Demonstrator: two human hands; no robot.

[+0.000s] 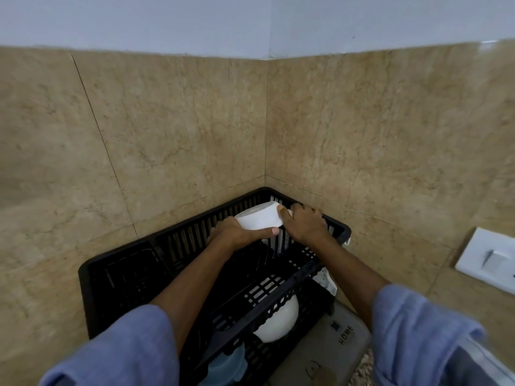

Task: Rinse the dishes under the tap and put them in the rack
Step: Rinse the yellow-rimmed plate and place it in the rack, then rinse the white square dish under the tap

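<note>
Head view shows the racking step: left hand (237,232) and right hand (302,222) both clasp a white bowl (259,218) over the far corner of the black rack (117,268), so next I judge it needs lowering and releasing.

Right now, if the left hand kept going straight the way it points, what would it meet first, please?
The left hand points toward the far corner, holding the white bowl together with the right hand. Going straight on, the bowl would likely meet the black rack's slatted back wall first, then the tiled wall; depth is unclear.
</note>
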